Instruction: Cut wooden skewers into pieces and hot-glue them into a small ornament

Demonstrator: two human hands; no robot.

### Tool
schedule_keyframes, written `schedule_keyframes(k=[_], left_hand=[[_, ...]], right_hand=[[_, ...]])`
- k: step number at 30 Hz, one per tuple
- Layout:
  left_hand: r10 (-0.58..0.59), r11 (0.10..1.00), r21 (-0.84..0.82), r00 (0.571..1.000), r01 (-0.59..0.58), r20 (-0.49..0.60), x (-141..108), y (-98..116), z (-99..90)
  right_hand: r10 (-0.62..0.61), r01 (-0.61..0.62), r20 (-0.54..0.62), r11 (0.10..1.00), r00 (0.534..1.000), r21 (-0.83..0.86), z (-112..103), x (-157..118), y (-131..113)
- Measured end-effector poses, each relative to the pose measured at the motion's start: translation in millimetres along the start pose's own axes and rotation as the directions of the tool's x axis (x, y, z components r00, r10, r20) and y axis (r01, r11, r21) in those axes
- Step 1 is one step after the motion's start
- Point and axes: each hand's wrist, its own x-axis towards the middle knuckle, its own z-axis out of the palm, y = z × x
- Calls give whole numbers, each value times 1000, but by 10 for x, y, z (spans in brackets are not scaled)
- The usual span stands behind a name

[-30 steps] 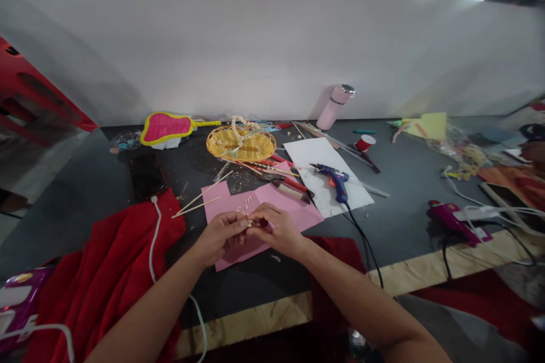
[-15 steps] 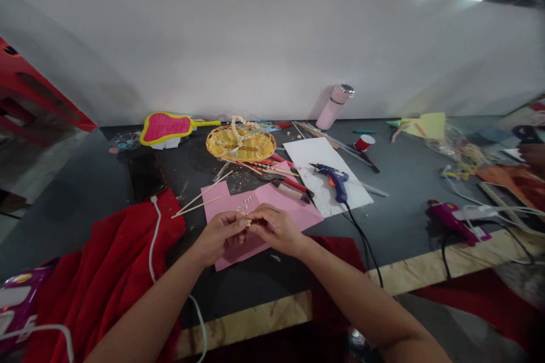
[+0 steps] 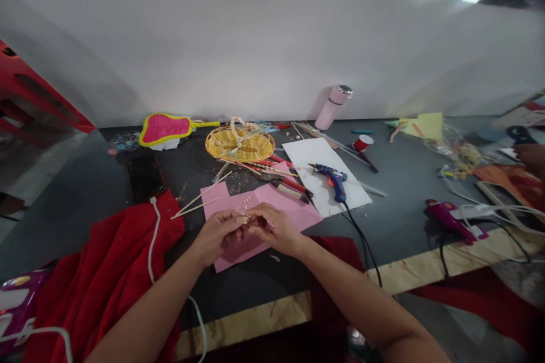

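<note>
Above a sheet of pink paper (image 3: 230,260), my two hands meet at a small cream-coloured piece (image 3: 246,219), too small to make out its kind. My left hand (image 3: 218,235) pinches it between thumb and fingertips. The curled fingers of my right hand (image 3: 277,230) close on its other side. Tiny pale bits (image 3: 247,200) lie on the paper just beyond my fingertips. Thin wooden sticks (image 3: 200,200) rest across the paper's left corner. Pliers with red handles (image 3: 293,184) lie on its far side.
A blue glue gun (image 3: 336,181) lies on a white board (image 3: 304,153). Behind are a yellow wicker basket (image 3: 255,150), a pink bottle (image 3: 332,109) and a pink-and-yellow paddle shape (image 3: 166,128). A phone (image 3: 145,177) and red cloth (image 3: 123,244) lie left. Another person's hand (image 3: 532,156) shows far right.
My fingertips have shifted slightly around the small piece, and my right thumb has drawn a little away from it. The view has moved slightly; the things on the table stay put.
</note>
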Motion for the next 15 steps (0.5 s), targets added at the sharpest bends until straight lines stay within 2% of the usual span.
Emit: schedule_keyframes(k=[7,15], left_hand=[[9,994,-109,1000,-7,17,-19,46,-25],[16,997,-76,999,-14,29,-18,16,-21]], right_hand=[[-6,7,-54,1000,999,28,25,0,57],[5,-4,-99,1000,995,15,34,4,96]])
